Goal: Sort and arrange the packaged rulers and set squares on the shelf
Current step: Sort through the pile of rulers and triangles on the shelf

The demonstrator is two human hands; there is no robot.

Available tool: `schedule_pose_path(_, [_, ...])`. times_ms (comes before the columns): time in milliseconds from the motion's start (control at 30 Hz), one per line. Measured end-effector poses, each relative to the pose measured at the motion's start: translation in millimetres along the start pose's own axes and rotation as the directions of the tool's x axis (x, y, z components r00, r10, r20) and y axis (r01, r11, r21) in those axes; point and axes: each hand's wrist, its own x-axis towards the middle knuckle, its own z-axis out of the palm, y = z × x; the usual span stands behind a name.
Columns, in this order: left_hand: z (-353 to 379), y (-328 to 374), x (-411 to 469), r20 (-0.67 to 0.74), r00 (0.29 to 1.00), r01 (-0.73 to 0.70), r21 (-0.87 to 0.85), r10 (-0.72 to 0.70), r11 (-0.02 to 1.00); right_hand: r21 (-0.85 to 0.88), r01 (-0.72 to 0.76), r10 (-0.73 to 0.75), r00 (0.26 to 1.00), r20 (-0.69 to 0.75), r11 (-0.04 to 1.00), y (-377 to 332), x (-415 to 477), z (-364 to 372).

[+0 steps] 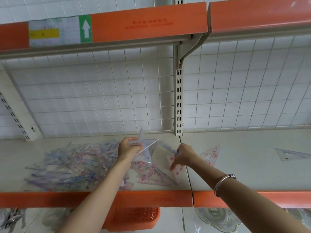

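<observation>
I see cream shelf [244,169] with orange front lip, white wire grid [101,98] behind, slotted upright [178,101] at bay joint. Left bay: loose pile of packaged rulers [72,165]; pink-printed set squares [151,175] near front edge. My left grip [128,147] curled round clear packaged set squares [148,144], lifted above pile. My right grip [184,156] pinches end of bluish ruler [170,147] beside joint; bangle [223,182] on wrist. Right bay: pink set square [212,153] and clear set square [292,154], flat, apart. Orange basket [134,217] on level below.
</observation>
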Motion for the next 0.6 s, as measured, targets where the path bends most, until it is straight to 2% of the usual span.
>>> schedule_pose_path(133, [4.0, 2.1, -2.0, 0.007, 1.0, -0.004, 0.012, 0.004, 1.0, 0.088, -0.039, 0.035, 0.998, 0.046, 0.995, 5.6, -0.3, -4.1])
schedule_pose_path(300, [16.2, 9.0, -3.5, 0.042, 0.999, 0.011, -0.032, -0.01, 0.999, 0.308, -0.132, 0.114, 0.991, 0.077, 0.942, 21.6, 4.3, -22.2])
schedule_pose_path(400, [30.0, 12.6, -4.1, 0.066, 0.998, 0.02, -0.065, -0.016, 0.998, 0.385, -0.184, 0.181, 0.982, 0.045, 0.904, 39.8, 6.6, -40.9])
schedule_pose_path(600, [65.2, 17.0, -13.4, 0.128, 0.991, 0.038, -0.105, -0.025, 0.994, 0.482, -0.199, 0.251, 0.967, -0.045, 0.853, 79.4, 7.2, -71.5])
